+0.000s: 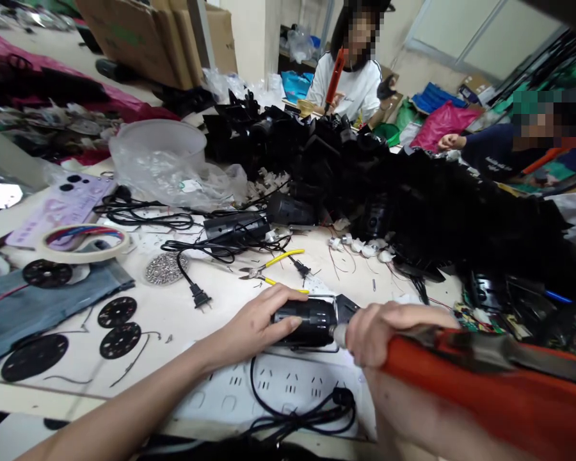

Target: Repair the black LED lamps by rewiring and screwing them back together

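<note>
Your left hand (264, 317) is closed over a glossy black cylindrical housing (312, 322) lying on its side on the worktop (173, 358), just above the white power strip (269, 384). Your right hand (374, 330) grips the front of an orange power screwdriver (470, 378), its tip at the housing's right end. Yellow-handled cutters (264, 272) lie open beyond your left hand, near a black two-pin plug (200, 296) and a round heap of small screws (164, 269).

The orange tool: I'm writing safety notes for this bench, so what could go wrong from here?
The orange tool meets the end of the black cylinder and might slip, pinching the nearby right hand. The smooth cylinder could twist under the left hand. The looped black cord lies close and might snag.
</note>
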`<state>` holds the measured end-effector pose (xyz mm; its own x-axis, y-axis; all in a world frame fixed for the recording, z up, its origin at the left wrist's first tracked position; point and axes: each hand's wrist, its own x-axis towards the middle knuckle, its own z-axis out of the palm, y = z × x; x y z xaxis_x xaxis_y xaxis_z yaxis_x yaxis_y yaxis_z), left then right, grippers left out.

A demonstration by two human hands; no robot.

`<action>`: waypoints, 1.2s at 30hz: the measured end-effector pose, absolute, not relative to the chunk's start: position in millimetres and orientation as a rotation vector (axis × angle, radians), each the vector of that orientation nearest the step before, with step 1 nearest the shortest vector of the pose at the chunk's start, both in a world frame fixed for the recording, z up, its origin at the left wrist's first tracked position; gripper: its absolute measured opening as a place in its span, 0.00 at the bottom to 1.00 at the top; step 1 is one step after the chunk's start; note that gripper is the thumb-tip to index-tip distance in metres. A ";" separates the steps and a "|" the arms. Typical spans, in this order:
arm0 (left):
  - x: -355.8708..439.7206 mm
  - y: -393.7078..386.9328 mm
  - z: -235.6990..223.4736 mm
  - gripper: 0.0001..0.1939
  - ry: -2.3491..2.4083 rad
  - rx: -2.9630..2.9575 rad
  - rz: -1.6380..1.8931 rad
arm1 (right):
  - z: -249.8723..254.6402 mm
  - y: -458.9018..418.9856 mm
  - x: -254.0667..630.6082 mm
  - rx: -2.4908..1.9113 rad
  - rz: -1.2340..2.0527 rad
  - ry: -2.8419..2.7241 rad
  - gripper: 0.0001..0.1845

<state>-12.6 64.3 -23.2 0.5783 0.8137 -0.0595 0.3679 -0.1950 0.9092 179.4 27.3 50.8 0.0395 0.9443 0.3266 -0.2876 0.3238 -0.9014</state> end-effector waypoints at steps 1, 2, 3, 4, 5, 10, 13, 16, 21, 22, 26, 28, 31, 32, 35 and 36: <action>-12.6 63.8 -23.5 0.19 0.990 1.762 0.547 | 51.8 32.8 179.3 -0.694 1.020 -1.150 0.17; -12.5 63.1 -24.0 0.20 1.014 1.724 0.552 | 51.5 38.3 178.8 -0.649 0.962 -1.163 0.18; -12.3 62.4 -24.8 0.21 1.036 1.685 0.560 | 50.0 43.4 178.0 -0.623 0.929 -1.169 0.20; -12.0 61.7 -25.8 0.23 1.054 1.650 0.569 | 47.7 47.7 177.0 -0.619 0.925 -1.162 0.23; -11.7 61.0 -27.0 0.24 1.065 1.625 0.580 | 44.9 51.3 175.8 -0.628 0.934 -1.141 0.27; -10.4 59.2 -34.4 0.29 1.061 1.569 0.637 | 38.4 58.8 170.8 -0.685 1.050 -1.017 0.36; -9.5 59.3 -36.4 0.30 1.064 1.496 0.649 | 42.0 59.1 170.3 -0.694 1.064 -1.004 0.37; -8.8 59.7 -34.7 0.31 1.058 1.463 0.641 | 44.7 57.5 172.0 -0.713 1.041 -1.011 0.34; -8.2 60.8 -30.8 0.29 1.060 1.463 0.649 | 40.9 56.9 168.3 -0.685 1.079 -0.999 0.37; -8.1 61.3 -30.9 0.29 1.058 1.461 0.653 | 39.0 58.0 165.8 -0.684 1.099 -0.973 0.39; -8.2 62.8 -32.8 0.29 1.047 1.475 0.682 | 30.3 64.5 156.9 -0.667 1.104 -0.943 0.42; -8.7 63.0 -32.7 0.29 1.047 1.474 0.679 | 27.6 67.0 157.2 -0.656 1.120 -0.944 0.42; -9.4 62.7 -30.5 0.30 1.063 1.476 0.659 | 29.8 66.8 163.1 -0.658 1.171 -0.961 0.41; -9.5 62.6 -29.7 0.31 1.066 1.477 0.654 | 32.5 65.5 164.9 -0.662 1.172 -0.991 0.40; -8.9 62.1 -28.2 0.30 1.052 1.467 0.668 | 45.3 60.0 163.0 -0.628 1.136 -1.110 0.30; -8.5 61.9 -27.9 0.30 1.043 1.465 0.686 | 50.1 58.5 158.9 -0.613 1.126 -1.128 0.28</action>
